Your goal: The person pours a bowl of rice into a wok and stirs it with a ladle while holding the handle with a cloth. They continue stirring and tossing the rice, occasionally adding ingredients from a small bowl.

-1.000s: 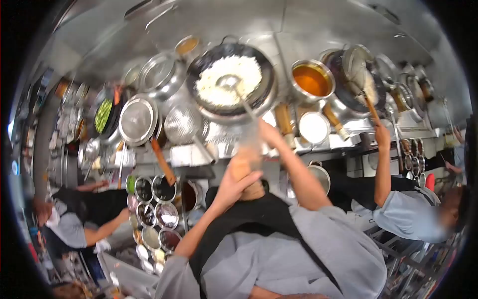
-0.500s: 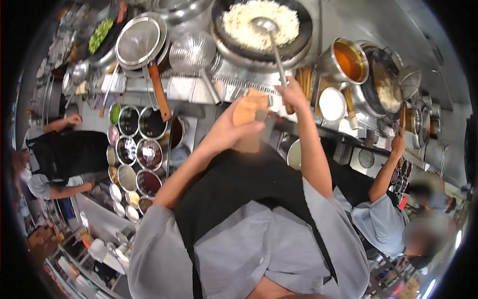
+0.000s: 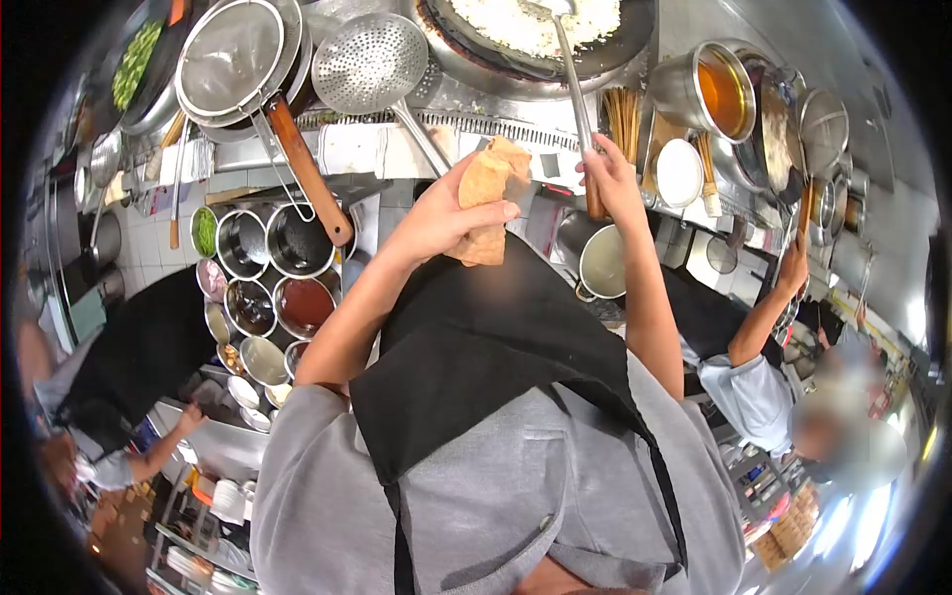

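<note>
My left hand (image 3: 436,220) is closed around a folded tan cloth (image 3: 486,193), held in front of the black apron (image 3: 496,327). The wooden end of a long metal ladle (image 3: 573,84) is in the grip of my right hand (image 3: 615,180). The ladle's bowl reaches into white rice-like food (image 3: 506,22) in a large black wok (image 3: 635,45) at the top. Between my hands there is a small gap, and they do not touch.
Strainers (image 3: 230,59) and a perforated skimmer (image 3: 370,64) lie at upper left, above several sauce pots (image 3: 303,302). A pot of orange liquid (image 3: 726,94) and a white bowl (image 3: 679,173) stand right. Co-workers (image 3: 149,337) (image 3: 744,387) are on both sides.
The view has shifted, so the wok sits higher in the frame. My left hand with the cloth has moved slightly away from my right hand. The left co-worker's arm is lower.
</note>
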Motion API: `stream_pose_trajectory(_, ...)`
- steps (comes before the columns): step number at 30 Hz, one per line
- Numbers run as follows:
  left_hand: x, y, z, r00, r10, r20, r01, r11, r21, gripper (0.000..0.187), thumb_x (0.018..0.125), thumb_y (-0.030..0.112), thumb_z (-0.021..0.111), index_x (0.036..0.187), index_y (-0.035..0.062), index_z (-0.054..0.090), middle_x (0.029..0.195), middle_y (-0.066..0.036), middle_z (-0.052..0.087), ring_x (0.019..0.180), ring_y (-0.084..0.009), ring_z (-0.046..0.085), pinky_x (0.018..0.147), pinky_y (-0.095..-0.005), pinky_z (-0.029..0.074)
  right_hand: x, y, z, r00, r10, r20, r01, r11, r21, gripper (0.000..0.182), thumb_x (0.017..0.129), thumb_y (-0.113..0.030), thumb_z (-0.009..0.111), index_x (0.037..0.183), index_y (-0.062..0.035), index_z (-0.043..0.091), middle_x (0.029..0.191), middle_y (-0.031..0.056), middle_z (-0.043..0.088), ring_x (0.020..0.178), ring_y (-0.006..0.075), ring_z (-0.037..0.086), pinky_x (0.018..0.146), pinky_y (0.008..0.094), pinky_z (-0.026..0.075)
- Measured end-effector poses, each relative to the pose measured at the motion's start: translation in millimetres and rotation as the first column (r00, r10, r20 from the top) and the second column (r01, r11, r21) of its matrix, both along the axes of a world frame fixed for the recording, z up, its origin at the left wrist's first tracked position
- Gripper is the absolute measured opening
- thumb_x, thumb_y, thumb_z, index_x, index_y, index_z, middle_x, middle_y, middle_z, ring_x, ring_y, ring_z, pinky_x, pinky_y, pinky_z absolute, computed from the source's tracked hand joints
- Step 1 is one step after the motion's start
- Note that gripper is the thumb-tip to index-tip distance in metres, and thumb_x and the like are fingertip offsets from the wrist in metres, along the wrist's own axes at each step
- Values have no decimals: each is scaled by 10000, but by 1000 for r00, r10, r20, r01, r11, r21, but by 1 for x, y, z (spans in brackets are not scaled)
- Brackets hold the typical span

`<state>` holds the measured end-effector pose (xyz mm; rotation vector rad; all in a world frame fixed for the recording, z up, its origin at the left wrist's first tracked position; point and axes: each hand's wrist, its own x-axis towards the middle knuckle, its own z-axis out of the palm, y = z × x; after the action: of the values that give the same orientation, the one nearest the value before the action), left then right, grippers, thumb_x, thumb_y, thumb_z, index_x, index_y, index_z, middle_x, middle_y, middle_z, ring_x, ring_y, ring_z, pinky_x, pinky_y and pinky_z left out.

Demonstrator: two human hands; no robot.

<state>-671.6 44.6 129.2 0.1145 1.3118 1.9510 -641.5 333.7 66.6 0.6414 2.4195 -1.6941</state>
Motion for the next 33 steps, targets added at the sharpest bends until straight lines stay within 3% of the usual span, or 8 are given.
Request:
stream_pose_trajectory(1,-3,-4,3,1000,-22,0,22,1000,3,574,844,156,742,1320,5,461,1096,-88,629,945,-173,654,800,-323,533,15,-2,2,985,-99,-139,90,993,-74,336,961,-250,592,1166,15,563,807,55,593,633,122,547,557,268,446)
stream_pose_trajectory(3,-13,-14,11,997,-48,54,49,999,-16,622,831,191,780,1333,13,460,1146,-38,605,993,-118,596,845,-283,494,81,17,-9,974,-117,196,110,993,45,337,1001,-244,527,1256,-25,525,920,59,603,707,120,557,584,270,451)
stream_pose_trajectory(6,-22,-29,17,993,-13,115,13,1000,1,608,833,174,766,1331,14,455,1087,-62,628,946,-142,631,794,-301,522,188,39,-15,998,-26,49,20,994,107,368,1026,-244,431,1333,-43,459,934,49,600,696,110,554,591,267,457)
stream_pose_trajectory(9,-32,-40,13,994,-20,109,21,1000,-14,588,834,148,747,1328,19,455,1041,-81,641,926,-161,649,763,-304,534,182,388,13,974,-182,-135,149,963,-223,465,988,-133,430,1430,-9,357,896,14,518,664,64,498,557,186,420)
stream_pose_trajectory(10,-34,-41,11,993,-9,115,12,1000,-27,564,835,143,733,1316,22,465,1022,-91,645,913,-162,646,762,-298,531,176,466,41,978,-101,-182,55,969,-241,509,975,-97,429,1463,2,324,883,2,490,654,49,479,546,159,408)
stream_pose_trajectory(11,-36,-41,11,994,-12,107,14,1000,-23,564,835,143,733,1316,22,465,1022,-91,645,913,-162,646,762,-298,531,188,504,17,964,-230,-134,148,881,-449,534,963,-79,432,1475,5,309,921,13,507,637,38,438,543,145,393)
stream_pose_trajectory(19,-42,-35,12,986,-33,165,33,999,4,476,835,169,722,1240,29,515,951,-84,664,861,-156,639,762,-307,525,166,504,39,990,-26,-139,44,990,132,538,949,-62,442,1468,6,318,961,23,527,679,43,462,567,146,408)
stream_pose_trajectory(33,-26,-33,13,984,41,172,-43,999,8,490,848,173,717,1265,37,499,981,-92,659,870,-163,640,761,-315,527,171,515,56,989,61,-132,-14,944,329,547,925,-31,461,1455,7,334,1032,41,562,752,52,506,609,149,436)
